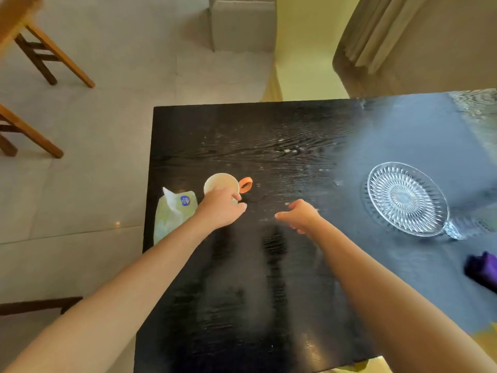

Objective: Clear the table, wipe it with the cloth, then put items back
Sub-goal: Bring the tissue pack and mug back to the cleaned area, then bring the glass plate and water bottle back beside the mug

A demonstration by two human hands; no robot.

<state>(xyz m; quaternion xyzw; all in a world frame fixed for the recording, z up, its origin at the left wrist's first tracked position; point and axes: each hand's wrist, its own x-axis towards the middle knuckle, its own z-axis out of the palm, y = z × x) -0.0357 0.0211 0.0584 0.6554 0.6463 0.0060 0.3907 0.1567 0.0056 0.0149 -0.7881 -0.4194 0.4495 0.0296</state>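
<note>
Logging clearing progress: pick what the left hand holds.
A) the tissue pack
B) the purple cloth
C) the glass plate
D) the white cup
D: the left hand curls its fingers round the near side of the white cup.

Black grained table (269,292); white mug (222,181), orange handle (246,184); purple cloth (482,269); clear ribbed plate (406,197).
</note>
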